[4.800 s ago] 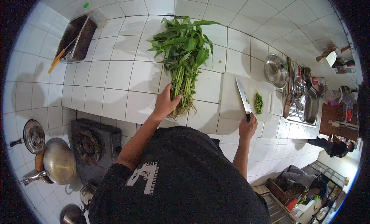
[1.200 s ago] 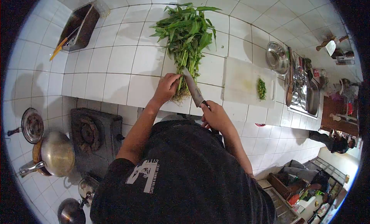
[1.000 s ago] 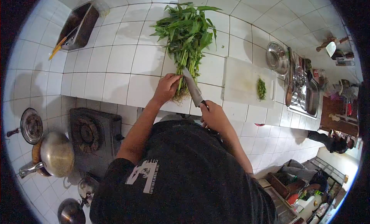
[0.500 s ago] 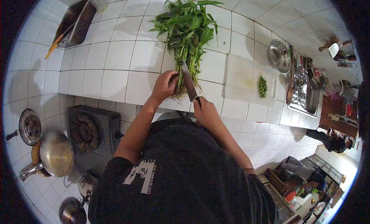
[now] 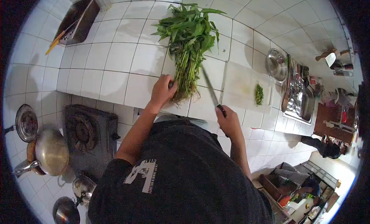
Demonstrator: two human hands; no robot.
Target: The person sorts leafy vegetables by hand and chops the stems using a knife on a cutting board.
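A bundle of leafy green vegetables (image 5: 187,35) lies on the white tiled counter, leaves at the far side and rooty stem ends near the front edge. My left hand (image 5: 163,90) is closed beside the lower stems, at their left. Something dark shows between its fingers, too small to name. My right hand (image 5: 230,122) grips the dark handle of a knife (image 5: 210,86). The blade points up and left, its tip close to the right side of the stems.
A white cutting board (image 5: 241,83) with chopped greens (image 5: 259,94) lies at the right. Beyond it are a metal bowl (image 5: 277,65) and a sink (image 5: 307,104). A gas stove (image 5: 89,131) stands lower left; pans (image 5: 52,152) hang nearby. A metal container (image 5: 79,20) sits upper left.
My right hand has drawn the knife to the right, off the stems. The left hand has shifted slightly left and down. The bundle looks a little more spread at its lower end.
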